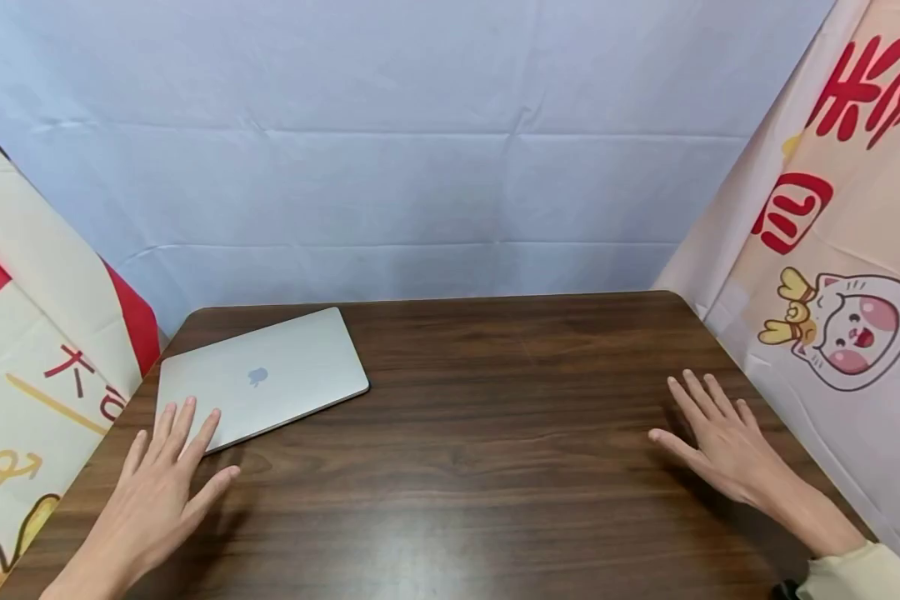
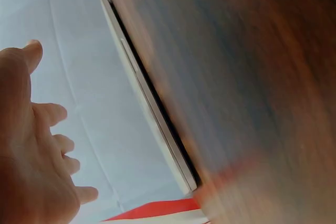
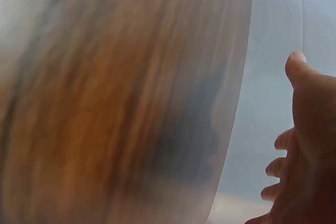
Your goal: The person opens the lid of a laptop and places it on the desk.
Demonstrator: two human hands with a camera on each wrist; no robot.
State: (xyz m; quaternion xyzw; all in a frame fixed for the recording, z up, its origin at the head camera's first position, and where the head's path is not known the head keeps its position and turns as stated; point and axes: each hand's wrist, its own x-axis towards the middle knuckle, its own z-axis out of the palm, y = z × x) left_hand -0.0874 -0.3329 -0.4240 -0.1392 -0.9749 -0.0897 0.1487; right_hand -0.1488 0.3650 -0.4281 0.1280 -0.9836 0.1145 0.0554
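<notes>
Head view is showing the left hand (image 1: 153,496) at the near left corner of the laptop (image 1: 307,358), with its fingertips overlapping this corner in sight. These fingers are spreading loosely, the thumb is standing apart, and they are holding nothing. In the left wrist view, a gap is appearing between the fingers and the laptop's edge — how high the hand is hovering, I cannot tell.

Well to the right of the laptop, the right hand (image 1: 727,454) is hovering too; its fingers are extending, its thumb is pointing toward the laptop, and it is holding nothing. A pale sleeve (image 1: 873,575) is covering the forearm behind this hand.

Under the laptop, a dark brown wooden table (image 1: 495,400) is stretching. The silver laptop itself is lying flat and closed, slightly turned, and its lid is bearing a bluish apple logo (image 1: 258,377).

To the left of the laptop, a printed cloth (image 1: 52,275) is hanging; far to its right, a cartoon cat (image 1: 858,333) is smiling from another cloth. Behind the laptop, a creased pale backdrop (image 1: 390,183) is rising.
</notes>
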